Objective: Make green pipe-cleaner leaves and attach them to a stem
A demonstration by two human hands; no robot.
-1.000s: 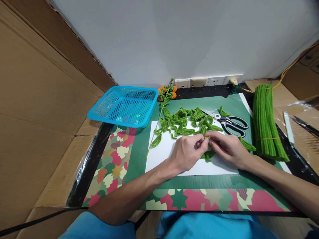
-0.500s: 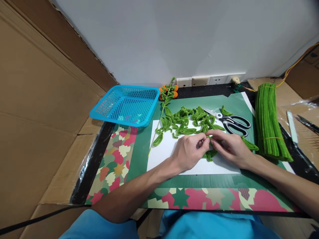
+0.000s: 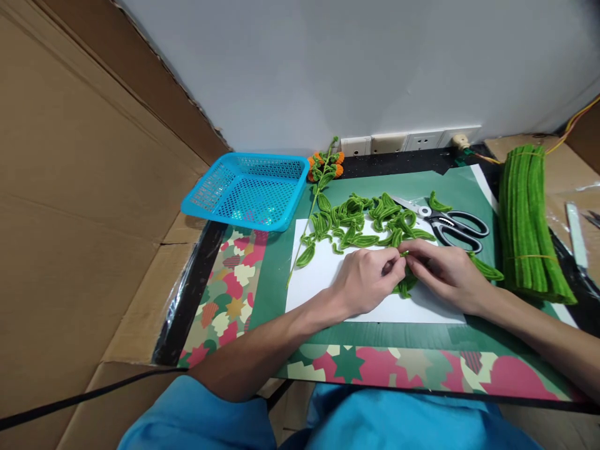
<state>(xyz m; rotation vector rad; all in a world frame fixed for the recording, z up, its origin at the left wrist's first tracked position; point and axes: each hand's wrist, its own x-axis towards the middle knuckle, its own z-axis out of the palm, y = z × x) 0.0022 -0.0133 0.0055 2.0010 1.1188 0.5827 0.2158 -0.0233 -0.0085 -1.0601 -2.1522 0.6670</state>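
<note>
My left hand [image 3: 368, 278] and right hand [image 3: 447, 275] are together, fingertips meeting, both pinched on a small green piece [image 3: 404, 254], fuzzy, mostly hidden by my fingers. It sits over the right part of a white sheet [image 3: 319, 275]. A green leaf [image 3: 405, 287] shows just below my fingertips; can't tell if it joins the piece I'm pinching. Pile of fuzzy green leaves [image 3: 349, 219] lies just beyond my hands, partly on the sheet, partly on the green paper [image 3: 272, 275] under it. Scissors [image 3: 438, 220] lie beyond my right hand, handles to the right, 1 curled leaf [image 3: 439, 202] just past them. Another leaf [image 3: 487, 269] lies beside my right hand. Thick bundle of green stems [image 3: 527, 225] farther right, bound with 2 thin bands. Left of the pile: 1 long leafy stem [image 3: 323, 201], slanting up past orange flowers [image 3: 339, 170]. Blue basket [image 3: 234, 220] at far left, well apart from my hands. Patterned border [image 3: 347, 362] runs along the near edge, under my forearms. Socket panel [image 3: 389, 144] on the wall, 1 plug [image 3: 460, 141] in at its right end.
</note>
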